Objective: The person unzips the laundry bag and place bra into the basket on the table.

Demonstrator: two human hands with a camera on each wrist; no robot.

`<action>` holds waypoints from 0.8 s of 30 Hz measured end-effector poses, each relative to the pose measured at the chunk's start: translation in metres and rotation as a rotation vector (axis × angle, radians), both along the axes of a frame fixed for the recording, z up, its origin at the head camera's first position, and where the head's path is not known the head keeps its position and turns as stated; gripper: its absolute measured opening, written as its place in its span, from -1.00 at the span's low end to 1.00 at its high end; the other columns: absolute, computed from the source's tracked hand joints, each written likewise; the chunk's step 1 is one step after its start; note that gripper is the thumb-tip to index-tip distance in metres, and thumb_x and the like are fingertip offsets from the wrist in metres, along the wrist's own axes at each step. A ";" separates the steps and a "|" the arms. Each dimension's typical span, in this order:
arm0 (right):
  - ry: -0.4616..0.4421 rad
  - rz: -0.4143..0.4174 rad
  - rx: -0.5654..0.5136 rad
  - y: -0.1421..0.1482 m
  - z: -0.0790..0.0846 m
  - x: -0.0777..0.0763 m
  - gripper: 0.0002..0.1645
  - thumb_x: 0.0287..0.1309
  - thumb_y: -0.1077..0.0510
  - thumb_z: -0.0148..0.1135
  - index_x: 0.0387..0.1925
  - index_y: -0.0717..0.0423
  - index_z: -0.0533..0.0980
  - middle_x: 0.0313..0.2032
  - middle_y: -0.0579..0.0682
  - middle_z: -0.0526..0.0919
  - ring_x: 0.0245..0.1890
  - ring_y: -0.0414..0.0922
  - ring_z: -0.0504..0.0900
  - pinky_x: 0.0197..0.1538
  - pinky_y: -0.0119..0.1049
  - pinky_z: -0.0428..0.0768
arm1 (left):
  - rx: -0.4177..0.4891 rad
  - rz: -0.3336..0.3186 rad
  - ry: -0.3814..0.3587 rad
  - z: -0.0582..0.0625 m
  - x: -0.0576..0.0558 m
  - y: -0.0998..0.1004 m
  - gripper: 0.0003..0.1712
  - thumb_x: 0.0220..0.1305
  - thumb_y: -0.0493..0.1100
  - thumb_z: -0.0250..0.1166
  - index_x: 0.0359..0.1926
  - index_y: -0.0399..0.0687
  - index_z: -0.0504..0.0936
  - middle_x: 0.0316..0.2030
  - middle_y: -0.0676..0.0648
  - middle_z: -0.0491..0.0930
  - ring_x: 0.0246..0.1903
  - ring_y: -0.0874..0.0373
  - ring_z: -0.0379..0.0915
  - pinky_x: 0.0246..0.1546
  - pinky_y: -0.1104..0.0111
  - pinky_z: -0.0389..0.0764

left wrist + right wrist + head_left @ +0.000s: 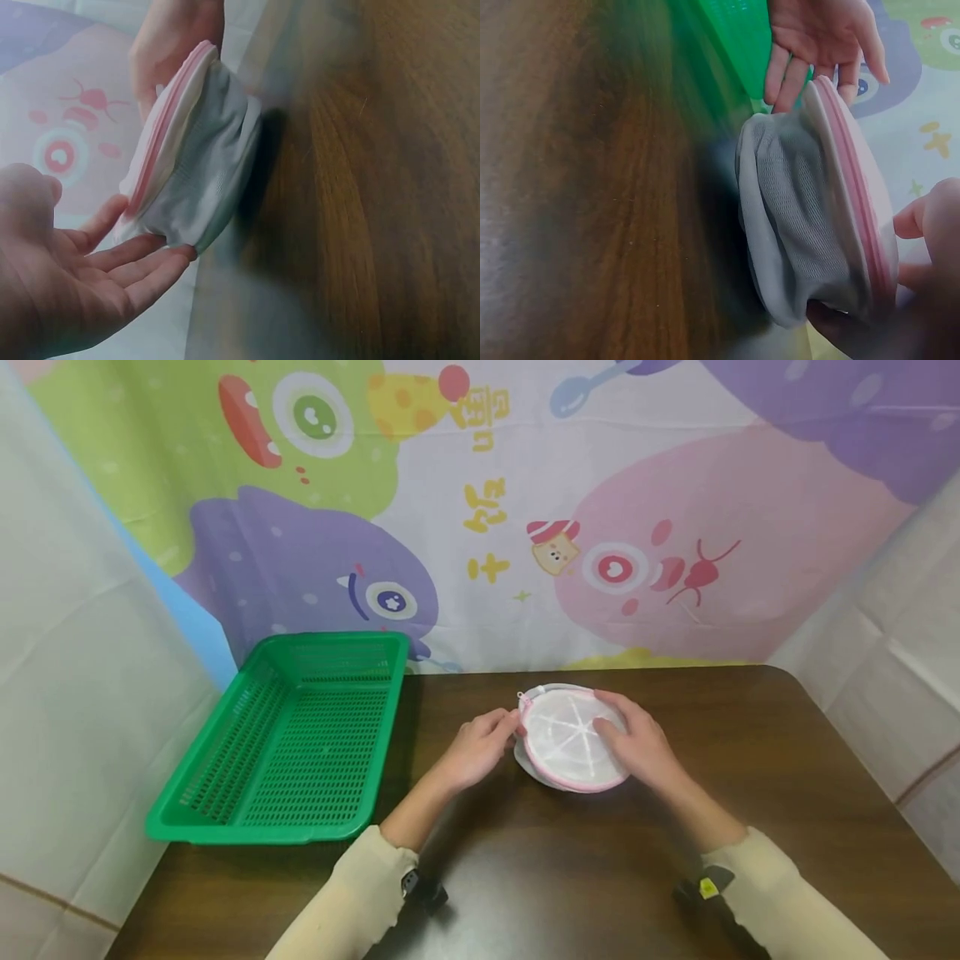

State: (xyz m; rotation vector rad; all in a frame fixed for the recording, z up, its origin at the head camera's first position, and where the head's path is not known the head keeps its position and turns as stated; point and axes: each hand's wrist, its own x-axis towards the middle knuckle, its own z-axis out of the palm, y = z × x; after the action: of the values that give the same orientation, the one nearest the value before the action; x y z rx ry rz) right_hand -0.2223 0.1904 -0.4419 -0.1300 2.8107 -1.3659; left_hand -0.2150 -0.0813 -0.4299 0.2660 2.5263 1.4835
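A round mesh laundry bag (573,739) with a white top, grey mesh sides and a pink zipper (851,172) is held over the brown table. My right hand (637,739) grips its right side, thumb on the top and fingers around the far edge. At the opposite side, the straightened fingers of my left hand (90,277) touch the mesh near the rim, with the thumb held apart. The zipper pull (521,697) shows at the upper left of the rim. In both wrist views the bag stands out from the tabletop, its mesh side slightly creased.
A green perforated plastic basket (375,752) stands at the left of the wooden table (585,877). Behind the table hangs a cloth (465,610) printed with cartoon monsters. Pale curtain-like sheets (82,693) flank both sides.
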 end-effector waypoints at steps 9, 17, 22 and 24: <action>-0.009 -0.023 -0.010 0.004 -0.004 -0.009 -0.33 0.67 0.00 0.13 0.67 0.00 0.38 0.66 0.29 0.43 0.55 0.31 0.49 0.50 0.22 0.46 | -0.009 -0.055 -0.029 0.002 0.007 0.005 -0.44 0.83 0.18 -0.03 0.06 -0.08 0.77 0.34 -0.21 0.75 0.22 -0.19 0.84 0.46 -0.13 0.66; -0.002 -0.023 -0.001 0.004 -0.002 -0.009 -0.32 0.66 0.00 0.14 0.67 0.03 0.38 0.66 0.31 0.42 0.57 0.33 0.47 0.54 0.27 0.45 | 0.001 -0.029 -0.010 0.000 0.004 0.003 -0.39 0.82 0.21 -0.04 0.04 -0.12 0.77 0.32 -0.22 0.77 0.19 -0.20 0.86 0.48 -0.13 0.65; 0.037 -0.012 0.021 0.005 0.002 -0.004 -0.31 0.65 0.04 0.18 0.66 0.13 0.38 0.63 0.37 0.43 0.63 0.37 0.41 0.63 0.37 0.37 | -0.010 0.061 0.036 0.002 0.000 -0.001 -0.43 0.80 0.17 0.00 0.07 -0.14 0.78 0.17 -0.23 0.83 0.17 -0.18 0.84 0.43 -0.12 0.67; 0.058 -0.009 0.030 0.005 0.004 0.000 -0.30 0.64 0.05 0.20 0.65 0.16 0.38 0.61 0.39 0.44 0.63 0.38 0.39 0.65 0.38 0.34 | -0.012 0.098 0.067 0.003 -0.001 -0.001 -0.46 0.78 0.17 0.04 0.10 -0.13 0.78 0.13 -0.22 0.84 0.19 -0.16 0.80 0.42 -0.11 0.66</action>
State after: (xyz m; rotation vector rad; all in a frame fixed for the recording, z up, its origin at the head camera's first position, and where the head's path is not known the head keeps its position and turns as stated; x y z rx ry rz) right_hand -0.2224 0.1956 -0.4378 -0.1591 2.8810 -1.3431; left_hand -0.2165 -0.0825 -0.4273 0.1961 2.6359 1.5179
